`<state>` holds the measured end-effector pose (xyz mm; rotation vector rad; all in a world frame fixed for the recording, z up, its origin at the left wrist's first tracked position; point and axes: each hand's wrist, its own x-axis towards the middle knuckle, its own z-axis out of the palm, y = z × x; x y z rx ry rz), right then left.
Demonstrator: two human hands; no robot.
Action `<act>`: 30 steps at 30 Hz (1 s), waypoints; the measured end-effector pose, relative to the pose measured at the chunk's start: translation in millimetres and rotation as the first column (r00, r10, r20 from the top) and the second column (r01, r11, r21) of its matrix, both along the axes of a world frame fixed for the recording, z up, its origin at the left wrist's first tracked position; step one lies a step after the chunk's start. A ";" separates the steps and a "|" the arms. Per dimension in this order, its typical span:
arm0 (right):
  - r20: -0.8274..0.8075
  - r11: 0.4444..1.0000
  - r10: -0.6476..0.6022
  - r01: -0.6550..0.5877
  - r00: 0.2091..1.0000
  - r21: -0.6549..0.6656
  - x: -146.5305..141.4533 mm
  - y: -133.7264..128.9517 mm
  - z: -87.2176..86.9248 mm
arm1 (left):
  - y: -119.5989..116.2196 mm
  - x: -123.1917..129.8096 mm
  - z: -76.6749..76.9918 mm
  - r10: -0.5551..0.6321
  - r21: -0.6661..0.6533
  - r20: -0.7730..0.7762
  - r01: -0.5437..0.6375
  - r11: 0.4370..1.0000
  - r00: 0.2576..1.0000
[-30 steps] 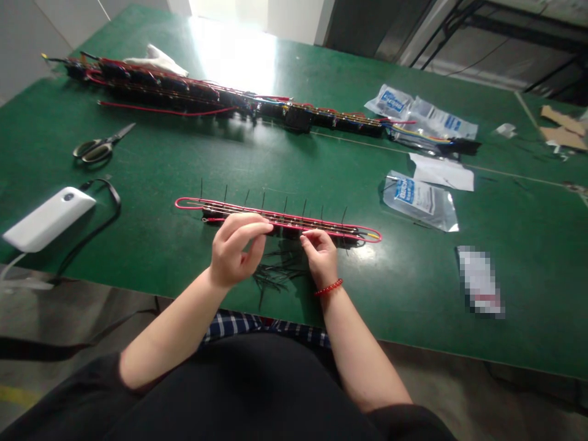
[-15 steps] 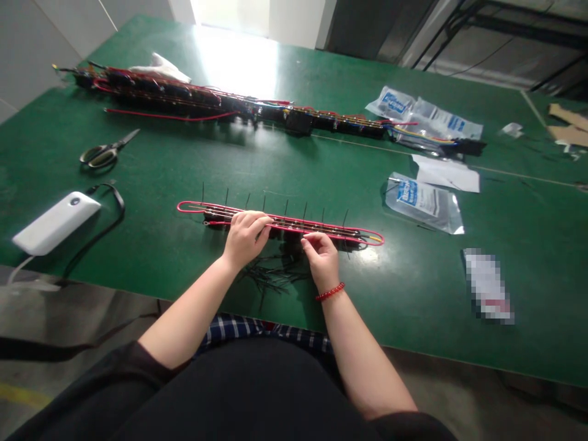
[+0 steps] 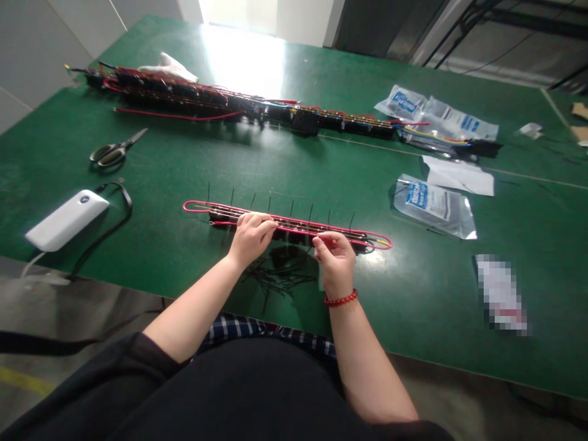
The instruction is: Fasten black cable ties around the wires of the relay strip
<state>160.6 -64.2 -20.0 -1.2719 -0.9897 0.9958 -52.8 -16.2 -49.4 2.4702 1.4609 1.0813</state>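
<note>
Left hand (image 3: pixel 250 239) curls over the red-wired strip (image 3: pixel 298 226), right hand (image 3: pixel 337 260) pinches beside its edge, grips unclear; next calls for steadiness.

A left hand (image 3: pixel 250 237) hides part of a red-wired strip (image 3: pixel 296 225); anything between the fingertips of the right hand (image 3: pixel 339 262) is too small to make out. Pixelation masks a flat item (image 3: pixel 501 295) at right, small print blurs on a plastic bag (image 3: pixel 434 205), the frame's edge crops cardboard (image 3: pixel 580 135), and a long wired assembly (image 3: pixel 184 95) partly hides white cloth (image 3: pixel 172 66).
</note>
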 end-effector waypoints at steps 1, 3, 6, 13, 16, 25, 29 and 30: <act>-0.003 1.000 -0.006 0.006 1.000 0.024 -0.2 4.5 5.3 | -0.1 0.2 0.2 0.003 -0.007 0.001 -0.003 1.000 1.000; 0.004 0.998 0.005 -0.005 1.000 0.069 -1.3 18.1 13.7 | -0.1 0.5 0.4 0.007 -0.015 0.001 -0.007 1.000 1.000; -0.012 0.994 0.022 -0.021 1.000 0.106 -4.1 45.4 17.0 | 0.0 1.0 0.1 0.006 0.005 0.003 -0.006 1.000 1.000; -0.069 0.998 0.062 -0.060 0.996 0.026 -9.6 88.1 10.0 | 0.0 2.4 -1.2 0.021 -0.019 -0.011 -0.021 1.000 1.000; 0.032 0.997 0.075 -0.076 0.997 0.021 -10.1 93.5 9.7 | -0.3 3.2 0.4 0.024 -0.009 -0.011 -0.024 1.000 1.000; 0.183 0.998 0.054 -0.058 0.982 0.013 -7.3 93.1 -2.5 | -0.8 4.0 2.8 0.028 -0.013 -0.011 -0.028 1.000 1.000; 0.233 0.998 0.059 -0.066 0.971 0.022 -6.8 90.9 -4.3 | -0.9 3.3 1.6 0.023 -0.008 -0.010 -0.023 1.000 1.000; 0.241 0.997 0.063 -0.070 0.968 0.024 -6.9 90.7 -4.3 | -0.9 3.1 1.4 0.022 -0.010 -0.010 -0.022 1.000 1.000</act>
